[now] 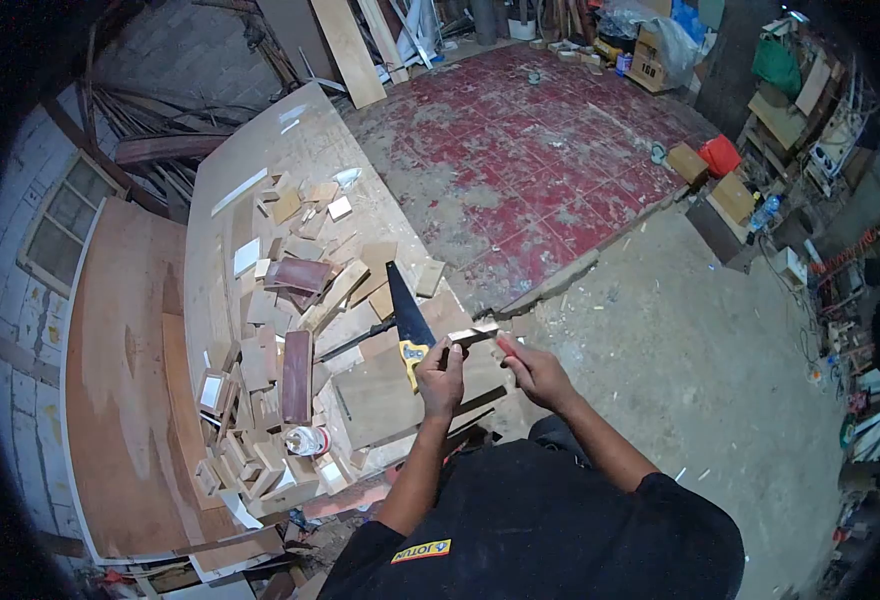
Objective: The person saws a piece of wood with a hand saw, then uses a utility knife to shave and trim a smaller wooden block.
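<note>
In the head view, my left hand [443,382] is closed on a small light wood piece [473,334], held up above the bench corner. My right hand [540,374] is closed around a slim red-handled tool [505,345]. Its tip lies at the wood piece, and I cannot make out its exact kind. Close to my left hand lies a handsaw [412,318] with a dark blade and a yellow handle. Beneath the hands is a flat board [385,400] on the wooden workbench [250,150].
Many wood offcuts [310,225] cover the bench, with reddish-brown blocks [298,375] and a white tub [307,440]. A curved brown panel [120,370] stands at left. Red floor tiles [550,150] form a raised step. Boxes [732,198] and clutter line the right side.
</note>
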`<action>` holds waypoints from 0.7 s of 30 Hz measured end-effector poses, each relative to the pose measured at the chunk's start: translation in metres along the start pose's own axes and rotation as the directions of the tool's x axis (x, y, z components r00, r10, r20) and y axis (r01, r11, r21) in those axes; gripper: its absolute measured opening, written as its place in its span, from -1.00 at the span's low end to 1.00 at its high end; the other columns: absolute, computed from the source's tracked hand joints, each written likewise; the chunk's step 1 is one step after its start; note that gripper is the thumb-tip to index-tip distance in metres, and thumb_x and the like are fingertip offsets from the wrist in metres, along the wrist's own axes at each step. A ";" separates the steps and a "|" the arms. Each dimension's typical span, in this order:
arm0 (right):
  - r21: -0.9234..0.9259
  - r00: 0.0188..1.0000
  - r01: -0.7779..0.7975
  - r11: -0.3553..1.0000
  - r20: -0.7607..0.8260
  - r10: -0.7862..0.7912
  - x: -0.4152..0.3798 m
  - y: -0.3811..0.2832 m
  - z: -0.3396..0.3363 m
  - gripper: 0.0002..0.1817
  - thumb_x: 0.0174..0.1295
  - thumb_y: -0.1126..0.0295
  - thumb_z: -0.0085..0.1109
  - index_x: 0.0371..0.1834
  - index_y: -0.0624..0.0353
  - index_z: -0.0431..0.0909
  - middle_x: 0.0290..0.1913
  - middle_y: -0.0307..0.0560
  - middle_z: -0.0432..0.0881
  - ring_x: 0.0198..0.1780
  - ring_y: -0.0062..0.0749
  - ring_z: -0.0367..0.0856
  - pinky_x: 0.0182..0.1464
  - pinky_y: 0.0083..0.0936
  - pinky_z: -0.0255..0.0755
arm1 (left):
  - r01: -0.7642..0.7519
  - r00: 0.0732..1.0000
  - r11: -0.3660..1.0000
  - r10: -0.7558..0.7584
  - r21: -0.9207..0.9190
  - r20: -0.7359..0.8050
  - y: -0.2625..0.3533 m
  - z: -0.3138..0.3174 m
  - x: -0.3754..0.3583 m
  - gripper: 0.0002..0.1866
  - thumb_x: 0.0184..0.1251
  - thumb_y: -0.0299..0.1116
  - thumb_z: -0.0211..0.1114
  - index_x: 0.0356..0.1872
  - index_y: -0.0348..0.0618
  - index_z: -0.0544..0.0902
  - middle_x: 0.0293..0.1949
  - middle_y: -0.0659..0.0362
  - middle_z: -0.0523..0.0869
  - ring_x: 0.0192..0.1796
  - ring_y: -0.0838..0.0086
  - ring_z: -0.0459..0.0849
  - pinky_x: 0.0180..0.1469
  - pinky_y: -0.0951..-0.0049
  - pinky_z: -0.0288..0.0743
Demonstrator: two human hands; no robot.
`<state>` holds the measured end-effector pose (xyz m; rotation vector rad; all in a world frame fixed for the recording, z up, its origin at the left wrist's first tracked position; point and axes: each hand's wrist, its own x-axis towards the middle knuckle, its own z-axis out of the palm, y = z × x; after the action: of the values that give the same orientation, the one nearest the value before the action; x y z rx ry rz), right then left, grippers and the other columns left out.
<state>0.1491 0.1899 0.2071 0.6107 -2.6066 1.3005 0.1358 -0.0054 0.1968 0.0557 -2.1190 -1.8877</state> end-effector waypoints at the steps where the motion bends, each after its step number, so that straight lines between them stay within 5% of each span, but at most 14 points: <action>1: 0.332 0.951 -0.308 0.892 0.095 0.293 0.001 0.005 -0.008 -0.54 0.41 0.36 0.12 0.37 0.07 0.39 -0.17 0.00 0.67 -0.16 -0.21 0.69 -0.10 -0.32 0.59 | -0.004 1.000 1.000 0.004 0.001 -0.007 -0.010 0.008 0.000 -0.70 0.44 -0.35 0.23 -0.03 -0.43 0.67 -0.34 0.10 0.77 -0.30 0.53 0.73 -0.22 0.51 0.60; 2: 0.577 0.815 -0.565 0.590 0.279 0.508 0.001 0.011 -0.017 -0.57 0.40 0.40 0.13 0.32 0.12 0.40 -0.14 -0.04 0.66 -0.15 -0.26 0.70 -0.06 -0.31 0.59 | 0.148 0.989 0.984 -0.147 -0.096 0.008 -0.021 0.014 0.000 -0.69 0.46 -0.32 0.21 -0.05 -0.45 0.66 -0.31 0.09 0.77 -0.29 0.52 0.73 -0.21 0.51 0.63; 3: 0.579 0.820 -0.559 0.594 0.279 0.500 -0.002 0.028 -0.019 -0.57 0.40 0.40 0.13 0.32 0.12 0.40 -0.14 -0.04 0.66 -0.15 -0.26 0.70 -0.06 -0.31 0.59 | 0.292 0.956 0.937 -0.290 -0.190 0.040 -0.033 0.021 0.000 -0.67 0.48 -0.30 0.19 -0.07 -0.46 0.66 -0.28 0.08 0.77 -0.28 0.50 0.74 -0.20 0.51 0.66; 5: 0.317 0.975 -0.178 0.932 -0.074 0.212 -0.013 0.074 -0.018 -0.56 0.36 0.48 0.19 0.27 0.16 0.35 -0.07 -0.09 0.63 -0.18 -0.40 0.68 -0.12 -0.37 0.63 | 0.366 0.929 0.929 -0.362 -0.056 0.071 -0.057 0.030 -0.006 -0.67 0.50 -0.27 0.16 -0.12 -0.43 0.66 -0.24 0.08 0.76 -0.26 0.49 0.75 -0.17 0.49 0.69; 7: 0.445 0.967 -0.174 0.878 -0.092 0.238 -0.016 0.079 -0.040 -0.48 0.29 0.51 0.26 0.28 0.11 0.29 -0.03 -0.06 0.60 -0.23 -0.50 0.66 -0.28 -0.48 0.63 | 0.452 0.891 0.870 -0.451 -0.199 0.053 -0.070 0.042 -0.019 -0.69 0.50 -0.28 0.15 -0.20 -0.41 0.65 -0.23 0.00 0.75 -0.22 0.34 0.79 -0.11 0.37 0.74; 9: 0.657 0.823 -0.503 0.561 0.164 0.544 -0.020 0.091 -0.064 -0.46 0.28 0.53 0.26 0.27 0.07 0.23 -0.04 -0.03 0.60 -0.29 -0.57 0.64 -0.44 -0.58 0.58 | 0.489 0.872 0.854 -0.484 -0.179 0.071 -0.073 0.048 -0.027 -0.70 0.50 -0.29 0.14 -0.15 -0.41 0.63 -0.17 -0.02 0.74 -0.15 0.29 0.79 -0.08 0.31 0.76; 11: 0.668 0.839 -0.463 0.582 0.119 0.531 -0.026 0.123 -0.064 -0.51 0.26 0.55 0.27 0.17 0.06 0.24 -0.10 -0.01 0.62 -0.40 -0.55 0.64 -0.53 -0.57 0.55 | 0.581 0.797 0.715 -0.597 -0.389 0.093 -0.068 0.056 -0.032 -0.68 0.49 -0.29 0.11 -0.05 -0.42 0.59 -0.08 -0.06 0.70 -0.07 0.23 0.77 -0.07 0.27 0.76; 13: 0.623 0.802 -0.524 0.581 0.131 0.583 -0.032 0.142 -0.071 -0.53 0.25 0.53 0.30 0.11 0.08 0.24 -0.18 -0.01 0.67 -0.54 -0.52 0.62 -0.69 -0.55 0.38 | 0.605 0.772 0.691 -0.631 -0.395 0.078 -0.060 0.064 -0.034 -0.66 0.48 -0.28 0.10 0.01 -0.43 0.52 -0.01 -0.11 0.65 -0.02 0.14 0.75 -0.05 0.23 0.77; 18: 0.624 0.856 -0.464 0.629 0.133 0.499 -0.027 0.175 -0.071 -0.59 0.23 0.56 0.28 0.07 0.16 0.32 -0.17 -0.02 0.66 -0.48 -0.52 0.62 -0.56 -0.55 0.46 | 0.542 0.736 0.650 -0.673 -0.533 -0.073 -0.047 0.085 -0.040 -0.68 0.51 -0.32 0.05 -0.06 -0.48 0.49 -0.13 -0.11 0.63 -0.04 0.02 0.76 0.00 0.15 0.74; 20: 0.890 0.829 -0.354 0.289 0.156 0.537 -0.023 0.188 -0.063 -0.63 0.26 0.56 0.24 0.08 0.16 0.34 -0.14 -0.05 0.66 -0.44 -0.52 0.63 -0.48 -0.54 0.60 | 0.477 0.739 0.622 -0.666 -0.621 -0.099 -0.040 0.092 -0.041 -0.69 0.51 -0.33 0.04 -0.06 -0.50 0.46 -0.15 -0.09 0.57 -0.03 -0.04 0.74 0.04 0.12 0.73; 21: 0.888 0.833 -0.359 0.288 0.166 0.528 -0.019 0.183 -0.067 -0.63 0.26 0.56 0.24 0.08 0.16 0.34 -0.14 -0.05 0.66 -0.44 -0.52 0.63 -0.48 -0.54 0.60 | 0.468 0.738 0.625 -0.665 -0.625 -0.112 -0.039 0.095 -0.043 -0.69 0.51 -0.33 0.04 -0.06 -0.50 0.46 -0.15 -0.09 0.57 -0.03 -0.04 0.74 0.04 0.12 0.73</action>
<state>0.0852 0.3465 0.1089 -0.2353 -1.7286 2.8347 0.1462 0.0902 0.1415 0.9729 -1.3056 -2.5608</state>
